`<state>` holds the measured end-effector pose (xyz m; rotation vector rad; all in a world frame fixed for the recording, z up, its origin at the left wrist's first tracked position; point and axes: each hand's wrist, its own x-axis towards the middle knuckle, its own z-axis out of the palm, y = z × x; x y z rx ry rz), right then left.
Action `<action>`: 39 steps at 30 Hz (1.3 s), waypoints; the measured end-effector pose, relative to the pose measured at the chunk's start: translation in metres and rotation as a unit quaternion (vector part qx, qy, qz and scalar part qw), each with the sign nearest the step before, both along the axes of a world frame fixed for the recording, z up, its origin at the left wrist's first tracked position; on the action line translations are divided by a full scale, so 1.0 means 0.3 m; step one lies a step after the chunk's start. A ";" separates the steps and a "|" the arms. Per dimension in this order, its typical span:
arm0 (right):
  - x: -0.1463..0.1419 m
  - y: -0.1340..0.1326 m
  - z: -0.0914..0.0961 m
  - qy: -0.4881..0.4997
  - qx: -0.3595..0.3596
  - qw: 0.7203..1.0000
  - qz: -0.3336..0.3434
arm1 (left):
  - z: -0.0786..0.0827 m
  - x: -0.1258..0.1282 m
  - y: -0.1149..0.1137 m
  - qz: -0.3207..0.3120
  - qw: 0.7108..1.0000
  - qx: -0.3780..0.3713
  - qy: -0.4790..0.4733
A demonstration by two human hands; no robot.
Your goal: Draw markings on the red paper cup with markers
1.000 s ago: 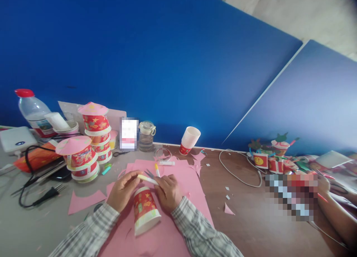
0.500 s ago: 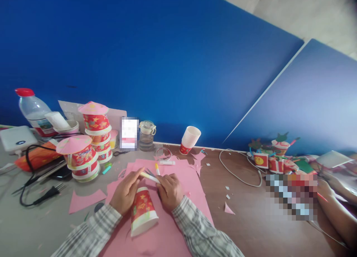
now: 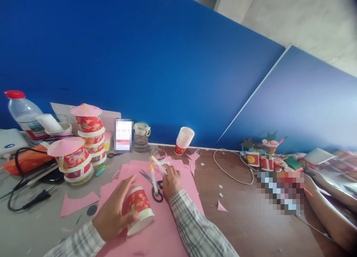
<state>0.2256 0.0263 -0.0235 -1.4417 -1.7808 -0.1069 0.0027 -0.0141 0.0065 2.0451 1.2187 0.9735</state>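
My left hand [image 3: 115, 208] is at the left side of a red printed paper cup [image 3: 139, 201] lying on its side. Its fingers are stretched out and its thumb overlaps the cup's lower part; whether it presses on it is unclear. In my right hand [image 3: 171, 182] is a white marker with a pale yellow cap [image 3: 157, 163], held low over pink paper [image 3: 167, 227]. Scissors with black handles [image 3: 158, 197] lie partly open left of that hand. A second marker, with an orange-yellow cap [image 3: 152, 173], lies across them.
On the left stand decorated cup towers [image 3: 90, 129] with pink cone roofs, a plastic bottle [image 3: 26, 116] and a black plug [image 3: 39, 199]. At the back are a glass jar [image 3: 141, 138] and stacked cups [image 3: 184, 140]. Another person's arms [image 3: 331, 208] are at the right.
My hands have moved apart. The left has let go of the pale-capped marker and spread beside the cup. The right has carried that marker up and right, uncovering the scissors. The view has shifted slightly.
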 end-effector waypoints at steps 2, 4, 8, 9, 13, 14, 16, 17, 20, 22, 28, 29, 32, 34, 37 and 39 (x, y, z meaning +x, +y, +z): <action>-0.002 -0.005 0.009 0.004 0.003 1.000 -0.010 | -0.016 0.001 -0.037 -0.024 0.999 -0.017 0.013; -0.007 -0.017 0.027 0.004 0.006 1.000 -0.006 | -0.029 0.003 -0.062 -0.037 0.999 -0.008 0.038; -0.030 -0.053 0.072 -0.024 -0.005 0.999 0.045 | -0.038 0.013 -0.076 -0.047 0.996 0.020 0.070; -0.038 -0.062 0.080 -0.036 -0.010 0.998 0.059 | -0.039 0.016 -0.076 -0.046 0.996 0.029 0.074; -0.062 -0.082 0.081 -0.104 -0.043 0.990 0.087 | -0.050 0.028 -0.076 -0.042 0.995 0.042 0.082; -0.064 -0.084 0.076 -0.113 -0.051 0.989 0.086 | -0.055 0.031 -0.077 -0.038 0.995 0.041 0.085; -0.066 -0.083 0.061 -0.108 -0.058 0.989 0.085 | -0.066 0.036 -0.080 -0.029 0.995 0.038 0.089; -0.065 -0.081 0.053 -0.099 -0.058 0.990 0.086 | -0.071 0.038 -0.080 -0.024 0.995 0.039 0.089; -0.062 -0.075 0.038 -0.072 -0.053 0.992 0.090 | -0.076 0.041 -0.080 -0.017 0.996 0.037 0.082; -0.060 -0.072 0.037 -0.058 -0.046 0.993 0.089 | -0.071 0.042 -0.079 -0.011 0.996 0.032 0.077; -0.059 -0.073 0.058 0.144 -0.030 0.985 0.090 | -0.058 0.044 -0.071 0.004 0.995 0.042 0.087; -0.060 -0.073 0.061 0.224 -0.037 0.970 0.093 | -0.061 0.044 -0.070 0.003 0.995 0.049 0.092; -0.060 -0.063 0.055 0.399 -0.070 0.909 0.093 | -0.069 0.041 -0.066 0.001 0.993 0.064 0.104; -0.057 -0.048 0.043 0.450 -0.090 0.883 0.097 | -0.069 0.042 -0.066 0.005 0.992 0.070 0.105; -0.053 -0.027 0.023 0.500 -0.109 0.852 0.113 | -0.062 0.044 -0.068 0.009 0.992 0.074 0.103; -0.053 -0.022 0.018 0.528 -0.115 0.832 0.127 | -0.056 0.045 -0.070 0.009 0.992 0.077 0.102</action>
